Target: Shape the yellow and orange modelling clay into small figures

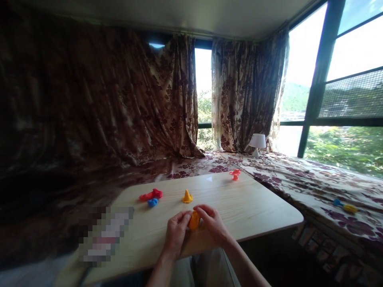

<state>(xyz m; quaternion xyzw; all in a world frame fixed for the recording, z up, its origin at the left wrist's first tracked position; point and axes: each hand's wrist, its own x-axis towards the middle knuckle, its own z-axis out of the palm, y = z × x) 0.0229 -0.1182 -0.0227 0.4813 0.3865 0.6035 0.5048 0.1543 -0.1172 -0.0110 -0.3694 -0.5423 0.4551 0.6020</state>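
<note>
A flattened, rounded orange-yellow piece that looks like modelling clay (194, 220) is held between my two hands above the near part of the wooden table (257, 201). My left hand (177, 230) pinches its left edge between thumb and fingers. On the other side, the fingers of my right hand (212, 222) close on its upper right edge. Just beyond my hands stands a yellow cone-shaped piece (187, 197) with a wide, uneven base. Farther left lie a red lump (151, 195) and a blue lump (152, 203), touching or nearly so.
Near the table's far right corner is a small coral-red shape (235, 174). A pixelated, blurred item (106, 237) covers the left side. Blue and yellow objects (345, 206) rest on the flowered cloth at right. Behind are a white lamp (257, 143), patterned curtains (155, 103) and windows.
</note>
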